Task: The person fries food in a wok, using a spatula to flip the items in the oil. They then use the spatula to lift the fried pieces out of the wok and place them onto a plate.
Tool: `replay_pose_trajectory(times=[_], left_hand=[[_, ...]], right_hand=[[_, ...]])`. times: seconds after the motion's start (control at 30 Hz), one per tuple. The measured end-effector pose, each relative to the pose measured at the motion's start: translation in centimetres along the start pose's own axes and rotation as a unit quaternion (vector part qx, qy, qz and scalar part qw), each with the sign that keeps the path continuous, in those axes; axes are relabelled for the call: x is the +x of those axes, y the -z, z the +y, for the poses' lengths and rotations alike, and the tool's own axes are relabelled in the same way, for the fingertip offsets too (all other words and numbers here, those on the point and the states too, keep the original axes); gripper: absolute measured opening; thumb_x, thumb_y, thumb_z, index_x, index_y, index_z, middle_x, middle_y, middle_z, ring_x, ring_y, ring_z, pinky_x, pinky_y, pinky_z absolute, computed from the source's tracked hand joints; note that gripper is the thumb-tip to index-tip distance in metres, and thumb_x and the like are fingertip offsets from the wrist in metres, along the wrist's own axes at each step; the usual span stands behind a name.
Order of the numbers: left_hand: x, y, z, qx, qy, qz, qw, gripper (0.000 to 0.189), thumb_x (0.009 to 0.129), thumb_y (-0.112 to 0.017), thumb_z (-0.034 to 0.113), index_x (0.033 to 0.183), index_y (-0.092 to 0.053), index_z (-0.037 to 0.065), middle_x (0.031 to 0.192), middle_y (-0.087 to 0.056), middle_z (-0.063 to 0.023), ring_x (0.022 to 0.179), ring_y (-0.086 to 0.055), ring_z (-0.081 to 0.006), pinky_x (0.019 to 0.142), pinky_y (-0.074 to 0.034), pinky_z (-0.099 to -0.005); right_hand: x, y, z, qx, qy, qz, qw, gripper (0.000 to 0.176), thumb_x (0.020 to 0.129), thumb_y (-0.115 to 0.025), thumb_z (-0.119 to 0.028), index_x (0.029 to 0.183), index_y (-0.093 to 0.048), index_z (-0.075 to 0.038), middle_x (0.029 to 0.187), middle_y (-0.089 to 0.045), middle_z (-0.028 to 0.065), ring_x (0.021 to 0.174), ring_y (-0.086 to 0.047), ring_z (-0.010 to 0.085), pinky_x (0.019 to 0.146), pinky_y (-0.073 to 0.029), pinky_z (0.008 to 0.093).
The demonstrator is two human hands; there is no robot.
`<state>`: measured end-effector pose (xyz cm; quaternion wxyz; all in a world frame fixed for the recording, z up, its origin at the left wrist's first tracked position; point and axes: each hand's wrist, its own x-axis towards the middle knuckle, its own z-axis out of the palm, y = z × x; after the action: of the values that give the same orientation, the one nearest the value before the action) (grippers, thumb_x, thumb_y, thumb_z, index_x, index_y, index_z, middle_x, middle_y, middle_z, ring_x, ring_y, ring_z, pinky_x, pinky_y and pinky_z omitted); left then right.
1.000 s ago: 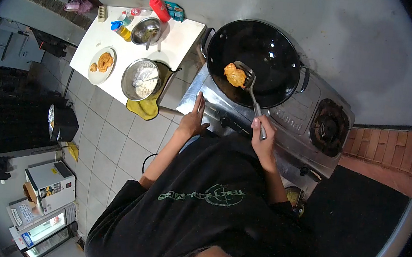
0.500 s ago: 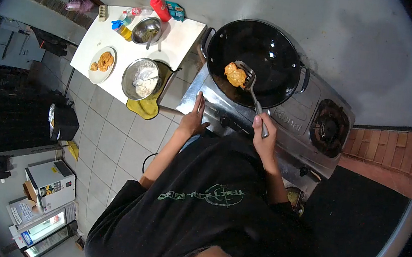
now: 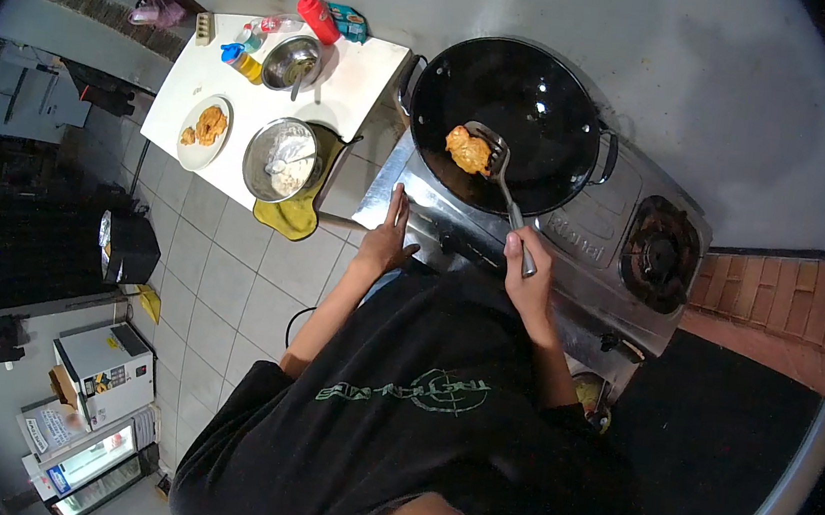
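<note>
A black wok [image 3: 540, 100] stands on the left side of a steel gas stove [image 3: 589, 251]. My right hand [image 3: 529, 265] is closed round the handle of a slotted metal spatula [image 3: 508, 189], whose head lies inside the wok against a golden-brown fried piece [image 3: 468, 151]. That piece is at the wok's near left side. My left hand [image 3: 388, 238] holds nothing; its fingers are extended at the stove's front left corner, with the thumb apart.
Left of the stove, a white table [image 3: 175, 82] bears a plate of fried pieces [image 3: 210, 126], a bowl of white mixture [image 3: 282, 158], a smaller metal bowl [image 3: 292, 62], a red bottle [image 3: 318, 19] and a yellow cloth [image 3: 288, 219]. A bare burner [image 3: 659, 253] is at right.
The camera view has shifted very slightly. Both hands, the spatula and the fried piece keep nearly the same positions.
</note>
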<state>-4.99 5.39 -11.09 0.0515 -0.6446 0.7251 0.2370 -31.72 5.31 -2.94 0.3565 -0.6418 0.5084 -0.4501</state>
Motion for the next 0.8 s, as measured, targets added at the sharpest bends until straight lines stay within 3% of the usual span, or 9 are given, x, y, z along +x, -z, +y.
replay_pose_trajectory(times=[0.23, 0.3, 0.63, 0.7, 0.8], left_hand=[[-0.1, 0.3, 0.1, 0.001, -0.002, -0.001, 1.000, 0.101, 0.080, -0.073, 0.040, 0.150, -0.014, -0.003, 0.158, 0.017, -0.0194, 0.095, -0.066, -0.0404, 0.082, -0.055, -0.0444], [-0.3, 0.9, 0.6, -0.012, 0.008, -0.023, 1.000, 0.096, 0.084, -0.068, 0.039, 0.150, -0.012, -0.003, 0.157, 0.017, -0.0194, 0.106, -0.061, -0.0456, 0.081, -0.054, -0.0497], [-0.2, 0.7, 0.5, -0.015, 0.004, -0.020, 1.000, 0.098, 0.084, -0.069, 0.038, 0.150, -0.010, -0.002, 0.157, 0.017, -0.0192, 0.105, -0.061, -0.0454, 0.082, -0.055, -0.0489], [0.0, -0.1, 0.0, 0.006, -0.004, 0.005, 1.000, 0.102, 0.080, -0.072, 0.042, 0.150, -0.015, -0.004, 0.158, 0.015, -0.0198, 0.094, -0.067, -0.0400, 0.082, -0.055, -0.0440], [0.1, -0.6, -0.3, 0.005, -0.010, 0.009, 1.000, 0.102, 0.080, -0.072, 0.042, 0.150, -0.015, -0.004, 0.158, 0.016, -0.0194, 0.093, -0.067, -0.0400, 0.081, -0.055, -0.0440]], right_hand=[[-0.2, -0.8, 1.8, -0.030, 0.089, 0.013, 0.995, 0.016, 0.093, -0.055, -0.013, 0.084, -0.056, 0.000, 0.071, -0.054, 0.0174, 0.067, -0.057, 0.0374, 0.061, -0.043, 0.0406], [-0.3, -0.8, 2.1, -0.021, 0.129, 0.011, 0.991, 0.015, 0.093, -0.056, -0.012, 0.084, -0.056, 0.000, 0.073, -0.054, 0.0183, 0.068, -0.057, 0.0374, 0.062, -0.043, 0.0422], [-0.4, -0.9, 1.4, -0.035, 0.123, 0.004, 0.992, 0.011, 0.091, -0.057, -0.009, 0.085, -0.056, 0.001, 0.076, -0.056, 0.0191, 0.069, -0.058, 0.0391, 0.062, -0.044, 0.0423], [-0.3, -0.9, 1.2, -0.042, 0.139, 0.007, 0.989, 0.010, 0.090, -0.057, -0.009, 0.085, -0.057, 0.000, 0.075, -0.056, 0.0185, 0.069, -0.058, 0.0393, 0.062, -0.044, 0.0420], [-0.2, -1.0, 0.7, -0.037, 0.138, 0.008, 0.990, 0.011, 0.090, -0.057, -0.009, 0.084, -0.056, 0.000, 0.073, -0.056, 0.0182, 0.069, -0.058, 0.0381, 0.061, -0.043, 0.0412]])
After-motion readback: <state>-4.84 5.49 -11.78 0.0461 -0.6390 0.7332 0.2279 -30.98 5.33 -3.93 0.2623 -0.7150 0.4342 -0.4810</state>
